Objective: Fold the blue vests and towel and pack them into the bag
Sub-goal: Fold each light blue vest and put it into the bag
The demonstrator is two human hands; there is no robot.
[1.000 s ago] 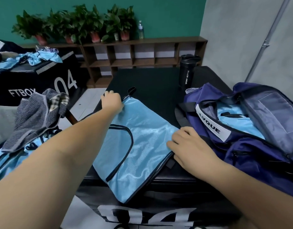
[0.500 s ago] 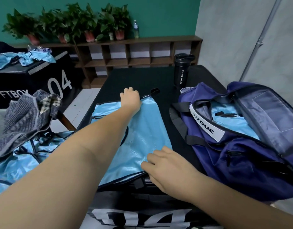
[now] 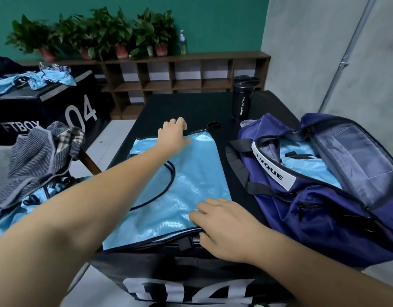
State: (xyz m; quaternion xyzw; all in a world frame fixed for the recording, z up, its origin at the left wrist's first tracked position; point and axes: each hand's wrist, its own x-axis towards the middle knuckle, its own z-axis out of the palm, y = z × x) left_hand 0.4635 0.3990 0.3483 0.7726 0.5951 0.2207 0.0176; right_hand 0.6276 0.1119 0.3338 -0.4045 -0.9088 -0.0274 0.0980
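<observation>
Blue vest (image 3: 191, 185): far hem is gripped by the curled left hand (image 3: 173, 136); near corner is pressed under the flat right hand (image 3: 224, 227). Bare box top (image 3: 186, 107) is seen beyond the left hand; bag (image 3: 324, 207) just right of the right hand.

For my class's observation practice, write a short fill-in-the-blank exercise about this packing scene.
The left hand touches the far edge of the ____ vest.
The open bag already holds another ____.
The black bottle stands behind the ____.
The striped towel lies to the vest's ____.
Missing words: blue; vest; bag; left.
</observation>
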